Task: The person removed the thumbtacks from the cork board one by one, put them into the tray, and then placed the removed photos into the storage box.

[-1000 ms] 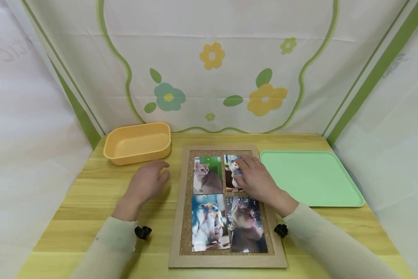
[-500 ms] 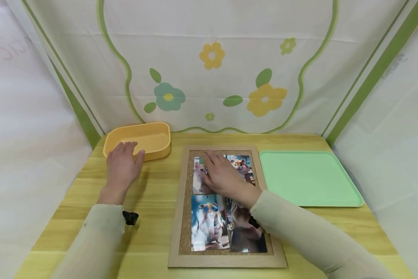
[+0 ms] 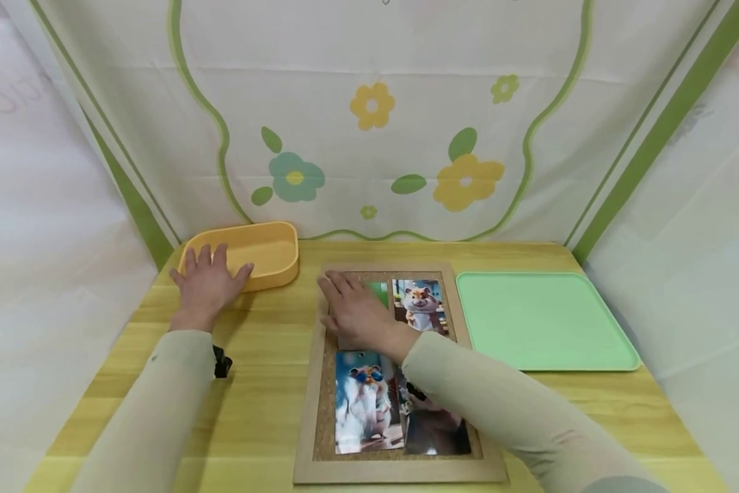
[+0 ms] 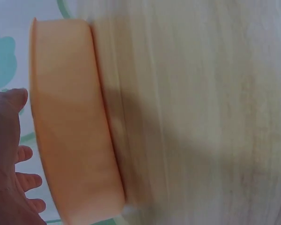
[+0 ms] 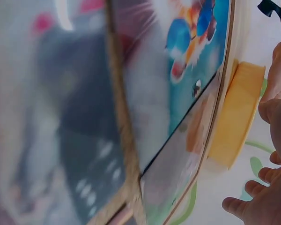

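Note:
My left hand (image 3: 205, 291) is over the near left side of a yellow-orange plastic bin (image 3: 277, 277), fingers spread; in the left wrist view the fingers show beyond the rim of the bin (image 4: 75, 117). Nothing is visible in this hand. The right hand (image 3: 359, 311), fingers extended, hovers above the upper left of a wood-framed cork board (image 3: 400, 471). It partly covers the cat photo (image 3: 378, 291). Other pinned photos are a hamster (image 3: 421, 301), a hamster in sunglasses (image 3: 369, 411), and a dark animal picture (image 3: 437, 438) partly hidden by the right sleeve.
A pale green tray (image 3: 548, 322) lies right of the board on the wood-grain table (image 3: 264, 411). A white curtain (image 3: 320, 61) with printed flowers stands behind the table, and white cloth flanks both sides.
My left hand has moved forward and left to the bin. The right hand has gone left across the board, from the upper right hamster photo to the cat photo.

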A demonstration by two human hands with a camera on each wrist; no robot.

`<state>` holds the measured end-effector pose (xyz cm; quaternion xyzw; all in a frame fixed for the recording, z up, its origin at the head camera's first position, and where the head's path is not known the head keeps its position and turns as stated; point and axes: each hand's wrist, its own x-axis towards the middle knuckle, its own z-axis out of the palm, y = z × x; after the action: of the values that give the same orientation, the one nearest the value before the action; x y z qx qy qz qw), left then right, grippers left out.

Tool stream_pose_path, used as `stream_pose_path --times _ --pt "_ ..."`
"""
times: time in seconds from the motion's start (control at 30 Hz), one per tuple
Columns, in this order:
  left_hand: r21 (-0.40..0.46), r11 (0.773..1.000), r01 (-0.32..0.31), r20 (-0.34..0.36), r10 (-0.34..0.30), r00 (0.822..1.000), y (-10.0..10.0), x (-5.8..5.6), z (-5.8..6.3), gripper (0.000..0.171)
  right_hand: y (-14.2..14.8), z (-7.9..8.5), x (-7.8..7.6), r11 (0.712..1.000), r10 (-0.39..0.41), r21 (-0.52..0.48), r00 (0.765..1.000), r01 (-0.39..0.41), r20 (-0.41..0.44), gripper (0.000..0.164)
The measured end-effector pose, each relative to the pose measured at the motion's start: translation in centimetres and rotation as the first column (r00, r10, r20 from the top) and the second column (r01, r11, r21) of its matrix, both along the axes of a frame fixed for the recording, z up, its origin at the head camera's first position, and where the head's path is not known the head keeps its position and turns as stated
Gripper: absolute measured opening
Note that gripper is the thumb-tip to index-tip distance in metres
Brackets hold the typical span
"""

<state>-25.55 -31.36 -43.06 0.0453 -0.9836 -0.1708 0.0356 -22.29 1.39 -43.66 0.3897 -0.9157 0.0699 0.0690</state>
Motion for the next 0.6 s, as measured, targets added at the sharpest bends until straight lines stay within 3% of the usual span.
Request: stream_pose_path --times 0.27,0.6 --pt "0.007 1.000 0.002 0.109 -0.003 0.994 -1.0 -0.4 -0.7 0.107 -1.5 -1.0 0.3 0.997 -0.013 0.072 0.996 0.007 0.083 0.071" --pt "0.000 1.000 0.021 0.147 -0.020 0.989 -0.6 0.5 -0.7 0.113 -1.6 -1.5 0.5 0.996 -0.012 0.090 0.989 -0.001 0.145 0.071"
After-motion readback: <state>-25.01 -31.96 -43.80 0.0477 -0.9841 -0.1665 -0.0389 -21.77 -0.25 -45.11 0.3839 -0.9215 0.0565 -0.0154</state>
